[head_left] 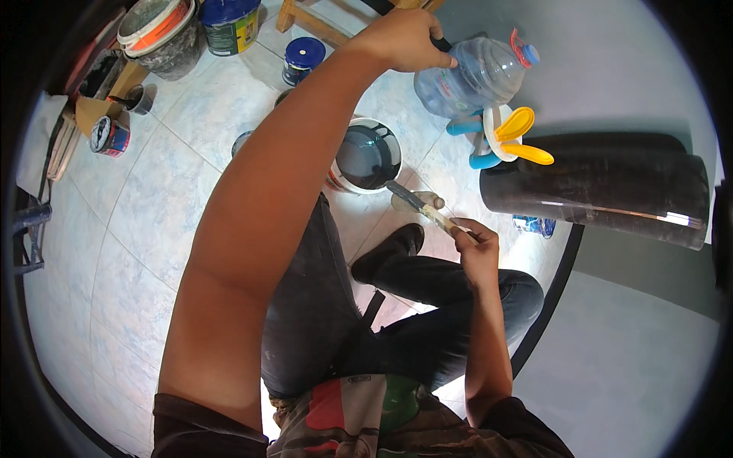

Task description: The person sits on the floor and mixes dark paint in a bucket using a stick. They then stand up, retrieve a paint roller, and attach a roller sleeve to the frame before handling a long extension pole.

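Observation:
My left hand [412, 40] reaches far forward, its fingers closed around a small dark piece [440, 44] that is mostly hidden. Right beside it, a large clear plastic bottle [481, 76] with a blue cap and red handle leans over on its side. In my right hand [477, 243] is a slim stick [437, 215], pale along its middle and coated dark grey at the far end. That coated end is near the rim of a white bucket [398, 162] with dark grey liquid paint inside. My left forearm covers part of the bucket's left side.
A white, blue and yellow plastic item [508, 137] stands by the bottle. A dark glossy rolled sheet [595, 187] lies along the right wall. Paint buckets [172, 57], a blue-lidded can [304, 53], an open can [111, 137] and a cup [139, 99] stand at the far left.

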A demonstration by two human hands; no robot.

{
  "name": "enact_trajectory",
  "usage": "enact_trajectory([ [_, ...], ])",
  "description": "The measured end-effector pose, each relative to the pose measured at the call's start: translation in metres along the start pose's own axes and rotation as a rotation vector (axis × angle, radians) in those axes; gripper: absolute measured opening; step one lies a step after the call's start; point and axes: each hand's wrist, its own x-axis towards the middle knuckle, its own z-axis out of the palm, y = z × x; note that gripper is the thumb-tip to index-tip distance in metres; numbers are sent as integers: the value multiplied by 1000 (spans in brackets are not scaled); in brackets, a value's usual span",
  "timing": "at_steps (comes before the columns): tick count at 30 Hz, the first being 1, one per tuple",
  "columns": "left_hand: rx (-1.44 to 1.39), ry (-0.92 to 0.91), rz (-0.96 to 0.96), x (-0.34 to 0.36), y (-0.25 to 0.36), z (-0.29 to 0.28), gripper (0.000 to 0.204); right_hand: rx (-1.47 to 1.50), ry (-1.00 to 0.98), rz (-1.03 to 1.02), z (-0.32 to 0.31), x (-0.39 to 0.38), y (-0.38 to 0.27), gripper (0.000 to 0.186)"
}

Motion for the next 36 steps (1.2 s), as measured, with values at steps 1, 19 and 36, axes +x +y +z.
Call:
enact_trajectory([
  [1, 61, 20, -24, 4, -5, 8, 67, 53, 3, 87, -4, -2, -7, 17],
  [19, 58, 70, -87, 11, -13, 15, 71, 1294, -421, 536, 13, -38, 32, 38],
  [36, -86, 223, -164, 9, -6, 10, 77, -374, -26, -195, 115, -2, 49, 25],
])
